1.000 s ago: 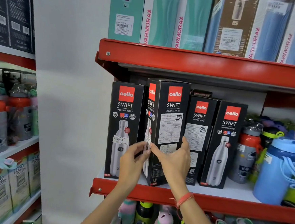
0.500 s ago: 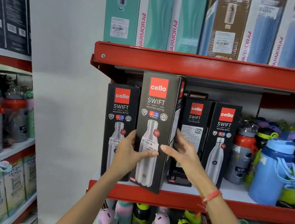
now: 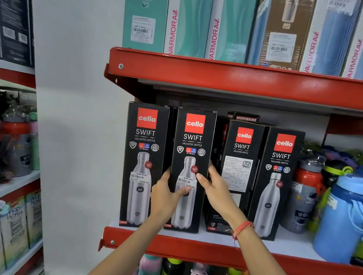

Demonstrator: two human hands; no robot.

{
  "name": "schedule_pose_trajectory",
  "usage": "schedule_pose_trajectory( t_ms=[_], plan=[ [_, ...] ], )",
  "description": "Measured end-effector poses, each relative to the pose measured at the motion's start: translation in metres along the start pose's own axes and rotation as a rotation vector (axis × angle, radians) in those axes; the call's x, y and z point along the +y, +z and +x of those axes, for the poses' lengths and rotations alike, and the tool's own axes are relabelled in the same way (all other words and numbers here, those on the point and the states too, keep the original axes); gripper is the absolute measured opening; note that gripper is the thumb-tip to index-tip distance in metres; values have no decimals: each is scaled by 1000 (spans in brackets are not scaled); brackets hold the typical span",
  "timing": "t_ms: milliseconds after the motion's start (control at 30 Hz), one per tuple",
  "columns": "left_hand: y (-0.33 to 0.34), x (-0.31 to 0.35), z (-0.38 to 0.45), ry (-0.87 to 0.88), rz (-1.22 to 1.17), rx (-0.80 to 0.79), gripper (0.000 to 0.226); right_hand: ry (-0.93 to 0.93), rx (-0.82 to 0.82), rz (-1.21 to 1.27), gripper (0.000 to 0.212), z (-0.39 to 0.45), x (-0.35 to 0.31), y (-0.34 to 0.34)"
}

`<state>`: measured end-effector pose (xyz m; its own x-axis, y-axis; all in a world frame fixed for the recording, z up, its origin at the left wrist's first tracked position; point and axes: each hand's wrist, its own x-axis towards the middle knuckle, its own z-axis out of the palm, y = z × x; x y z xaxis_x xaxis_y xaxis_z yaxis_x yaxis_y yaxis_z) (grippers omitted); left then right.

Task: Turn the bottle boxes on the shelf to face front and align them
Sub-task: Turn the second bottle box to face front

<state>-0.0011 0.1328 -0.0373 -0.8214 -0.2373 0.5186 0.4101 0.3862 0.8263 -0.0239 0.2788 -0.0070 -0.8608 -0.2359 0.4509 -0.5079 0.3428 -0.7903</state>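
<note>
Set back down, front out, box two (image 3: 191, 151) now stands on the shelf (image 3: 221, 254); my left hand (image 3: 164, 198) and right hand (image 3: 214, 186) clasp its sides. Letting go carelessly could skew it against box three (image 3: 238, 163).

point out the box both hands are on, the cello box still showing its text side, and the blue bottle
held box (image 3: 193, 138): head view, on the front face.
text-side box (image 3: 239, 163): head view, on the printed label.
blue bottle (image 3: 341, 215): head view, on the body.

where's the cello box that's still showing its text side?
Head view, middle shelf: the black Cello box with the white printed text panel stands third from the left, between the black front-facing box held by both hands and another front-facing box.
</note>
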Motion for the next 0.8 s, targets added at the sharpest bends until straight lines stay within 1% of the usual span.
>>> schedule_pose_trajectory(
  t_ms=[67, 200, 300, 333, 367, 433, 467, 500, 533, 567, 600, 633, 700, 733, 800],
  plan=[
    [4, -1, 2, -1, 22, 6, 75, -1, 2, -3, 58, 3, 3, 2],
    [11, -5, 2, -17, 52, 32, 76, -12, 24, -12, 58, 5, 10, 6],
    [14, -4, 1, -34, 53, 24, 75, -21, 122, -127, 54, 2, 9, 8],
    [14, -3, -1, -32, 66, 31, 75, -39, 187, -187, 51, -2, 8, 9],
    [14, -2, -3, -22, 93, 42, 76, -66, 287, -228, 46, -7, 7, 10],
    [13, 2, -13, 26, 145, 96, 73, -146, 563, -258, 35, -21, 4, 10],
    [12, 5, -20, 85, 149, 142, 68, -179, 693, -279, 33, -28, 4, 8],
    [11, 9, -27, 177, 156, 195, 62, -174, 791, -317, 39, -33, 5, 5],
    [12, 11, -32, 279, 176, 238, 56, -127, 851, -360, 52, -36, 6, 2],
    [13, 11, -37, 369, 205, 256, 49, -53, 874, -399, 68, -37, 8, -1],
    [16, 9, -40, 439, 223, 250, 44, 26, 861, -429, 85, -36, 10, -3],
    [19, 8, -42, 474, 226, 229, 39, 94, 824, -448, 99, -36, 12, -4],
    [28, 7, -42, 413, 182, 134, 31, 183, 733, -432, 113, -33, 13, -2],
    [33, 7, -42, 362, 157, 85, 29, 205, 711, -407, 114, -32, 12, -1],
    [41, 7, -41, 266, 135, -1, 27, 214, 727, -357, 111, -29, 11, -2]
  ],
)
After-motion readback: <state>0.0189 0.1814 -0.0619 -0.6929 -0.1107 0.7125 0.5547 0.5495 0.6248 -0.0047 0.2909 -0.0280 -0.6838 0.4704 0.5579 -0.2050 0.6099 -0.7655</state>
